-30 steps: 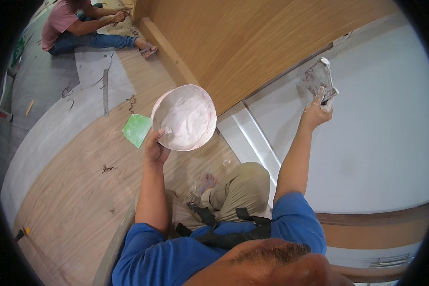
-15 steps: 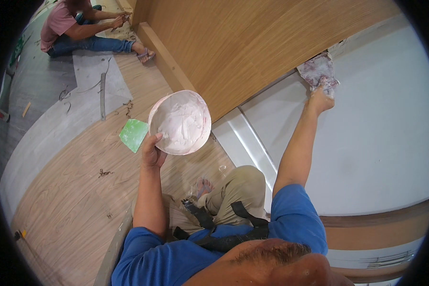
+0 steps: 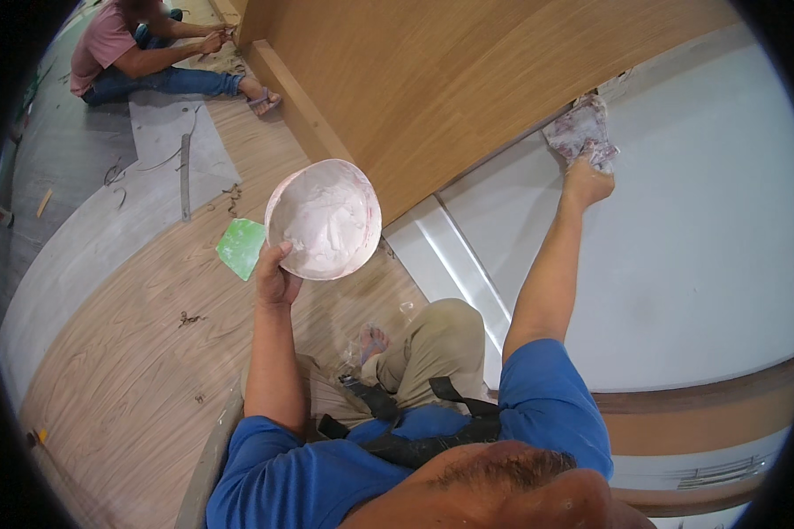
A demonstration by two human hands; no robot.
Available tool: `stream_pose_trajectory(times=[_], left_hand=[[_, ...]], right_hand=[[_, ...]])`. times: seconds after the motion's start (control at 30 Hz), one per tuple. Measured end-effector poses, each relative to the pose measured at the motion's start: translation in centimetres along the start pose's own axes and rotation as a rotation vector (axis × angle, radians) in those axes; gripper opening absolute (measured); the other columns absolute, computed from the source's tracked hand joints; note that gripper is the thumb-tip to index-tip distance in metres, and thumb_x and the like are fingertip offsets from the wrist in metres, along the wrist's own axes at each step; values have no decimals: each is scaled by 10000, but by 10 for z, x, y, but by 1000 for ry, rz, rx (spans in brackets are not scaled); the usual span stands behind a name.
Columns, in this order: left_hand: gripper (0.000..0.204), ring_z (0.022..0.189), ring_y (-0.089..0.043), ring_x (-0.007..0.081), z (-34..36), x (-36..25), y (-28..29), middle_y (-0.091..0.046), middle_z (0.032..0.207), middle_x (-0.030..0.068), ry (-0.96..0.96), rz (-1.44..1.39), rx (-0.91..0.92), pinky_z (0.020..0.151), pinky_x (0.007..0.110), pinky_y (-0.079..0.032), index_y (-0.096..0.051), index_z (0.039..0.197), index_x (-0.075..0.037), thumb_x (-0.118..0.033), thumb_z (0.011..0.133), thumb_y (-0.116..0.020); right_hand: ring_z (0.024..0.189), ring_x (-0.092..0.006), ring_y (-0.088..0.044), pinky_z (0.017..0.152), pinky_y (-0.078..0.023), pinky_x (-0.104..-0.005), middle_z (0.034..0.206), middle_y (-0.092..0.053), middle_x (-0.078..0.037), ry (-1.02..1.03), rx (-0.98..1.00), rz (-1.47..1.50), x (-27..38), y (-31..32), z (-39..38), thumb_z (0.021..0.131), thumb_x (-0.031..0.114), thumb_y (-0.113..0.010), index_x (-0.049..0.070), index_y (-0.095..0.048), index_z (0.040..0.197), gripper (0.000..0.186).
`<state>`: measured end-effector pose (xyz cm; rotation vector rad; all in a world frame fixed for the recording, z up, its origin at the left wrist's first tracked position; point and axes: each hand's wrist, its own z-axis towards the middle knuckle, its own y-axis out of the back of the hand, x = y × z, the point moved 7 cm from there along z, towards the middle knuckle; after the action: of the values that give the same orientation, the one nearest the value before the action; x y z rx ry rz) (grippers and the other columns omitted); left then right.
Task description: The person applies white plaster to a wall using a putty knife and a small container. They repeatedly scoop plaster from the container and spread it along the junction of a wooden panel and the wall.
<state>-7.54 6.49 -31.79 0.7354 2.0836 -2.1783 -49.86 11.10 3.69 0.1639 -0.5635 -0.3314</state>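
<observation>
My left hand (image 3: pixel 276 280) grips the near left rim of a round white bowl (image 3: pixel 282 201), thumb over the edge. Pale pinkish-white paste (image 3: pixel 335 220) coats its inside. Just left of the bowl shows a green flat scraper (image 3: pixel 240 249) with white smears; whether it touches my hand or lies lower down I cannot tell. Out at the far right, my right hand (image 3: pixel 588 181) is closed round a paste-smeared putty scraper (image 3: pixel 579 123). Its wide blade lies at the seam between the wood-grain panel (image 3: pixel 468 88) and the white panel (image 3: pixel 670 212).
Another person (image 3: pixel 137 57) sits on the floor at the far left, hands by a wooden edge. A grey strip (image 3: pixel 185 176) and shavings (image 3: pixel 188 319) lie on the wood-pattern floor (image 3: pixel 132 353). My bent knee (image 3: pixel 454 331) is beside a shiny metal strip (image 3: pixel 459 256).
The whole view has shifted slightly. The bowl sits a little further left and up in the picture. The scraper in my right hand remains at the seam, slightly further left.
</observation>
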Motion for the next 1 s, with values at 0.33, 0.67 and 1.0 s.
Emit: stream_pose_trajectory(times=[0.33,0.67,1.0], left_hand=[[663,1229,-545,307,3,7,9,-550,1334,178,11,5,2,1083,431,-409,-416,1379,53,-207,801,-612],[712,1225,-538,292,1,7,7,-529,1338,168,28,18,-2,1061,418,-428,-376,1405,47,-212,797,-640],[700,1202,-549,276,2,8,5,-536,1319,155,39,3,21,1039,400,-442,-381,1404,34,-190,796,-647]], right_hand=[[691,-280,-670,638,-506,-392,771,-693,-164,153,59,100,-12,70,-13,849,166,-711,-47,-686,936,231],[768,-355,-646,690,-513,-424,856,-678,-141,706,371,-202,82,56,0,814,106,-641,75,-700,1007,204],[746,-371,-643,679,-513,-454,794,-668,-163,877,314,-314,109,34,36,820,175,-640,104,-710,942,157]])
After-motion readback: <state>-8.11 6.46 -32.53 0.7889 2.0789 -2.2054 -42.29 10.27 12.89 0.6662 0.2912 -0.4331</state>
